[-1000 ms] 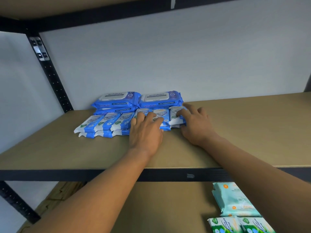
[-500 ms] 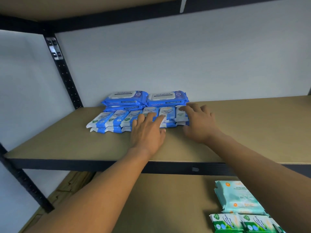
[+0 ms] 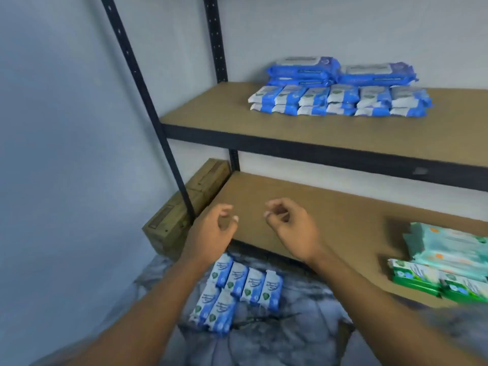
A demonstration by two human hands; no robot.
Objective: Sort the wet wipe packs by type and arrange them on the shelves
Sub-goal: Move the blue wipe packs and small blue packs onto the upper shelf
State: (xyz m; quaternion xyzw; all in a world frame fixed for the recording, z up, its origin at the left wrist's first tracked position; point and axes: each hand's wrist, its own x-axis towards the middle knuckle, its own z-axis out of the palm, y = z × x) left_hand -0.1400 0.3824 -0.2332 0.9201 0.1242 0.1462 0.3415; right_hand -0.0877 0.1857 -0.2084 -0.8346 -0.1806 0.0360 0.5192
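Now both hands are off the row of small blue packs (image 3: 340, 100), left squared up above the lower shelf (image 3: 330, 212) — left hand (image 3: 211, 231) and right hand (image 3: 293, 228) hover empty, fingers loosely curled, before its front edge. Loose blue packs (image 3: 237, 289) lie below it — probably next.

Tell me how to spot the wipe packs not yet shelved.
Find the black rack. Before its lower board, on the marbled grey sheet, lies a cluster of small blue-and-white packs. Their twins sit shelved; these alone lie off the rack.
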